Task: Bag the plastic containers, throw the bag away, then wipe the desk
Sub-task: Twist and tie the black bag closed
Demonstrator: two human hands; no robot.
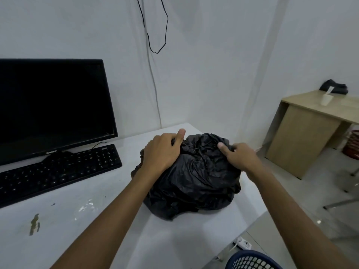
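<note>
My left hand (162, 151) and right hand (238, 155) both clench the black garbage bag (196, 181) at its gathered top. The monitor (52, 107) logo is illegible.

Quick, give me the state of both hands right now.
Left hand: closed, gripping the top of the black bag.
Right hand: closed, pinching the bag's top.

both hands (163, 150) gripping black bag (196, 179), desk (97, 220)
</note>
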